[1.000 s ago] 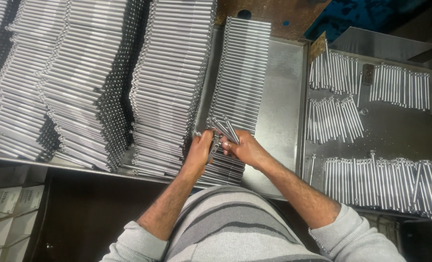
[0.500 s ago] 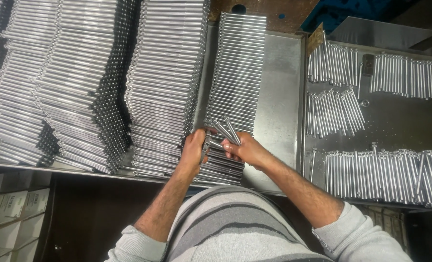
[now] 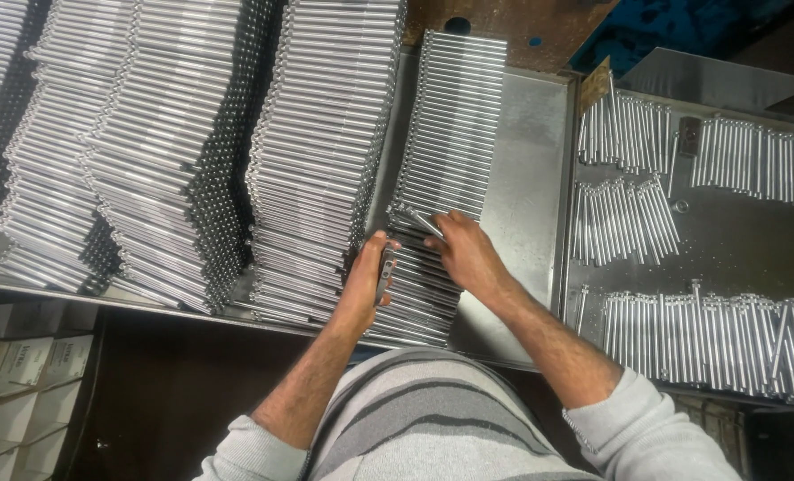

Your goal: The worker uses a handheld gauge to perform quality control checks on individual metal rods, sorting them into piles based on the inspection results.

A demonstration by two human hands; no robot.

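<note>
My left hand (image 3: pixel 367 283) rests edge-on against the left side of a low stack of silver metal rods (image 3: pixel 450 134) and grips a small dark flat metal piece (image 3: pixel 385 273). My right hand (image 3: pixel 465 252) lies palm down on top of the same stack, its fingers closed over a few loose rods (image 3: pixel 417 219) that point up and to the left. Both hands sit at the near end of the stack, close together, on a metal tray (image 3: pixel 526 160).
Tall stacks of the same silver rods (image 3: pixel 326 151) fill the bench to the left, several side by side. Right of the tray, loose rod bundles (image 3: pixel 624 218) lie in groups on a grey metal surface (image 3: pixel 736 240). Cardboard boxes (image 3: pixel 23 365) stand at lower left.
Both hands have dropped from holding the few rods raised above the stack to pressing them down flat on its top. The view has shifted slightly.
</note>
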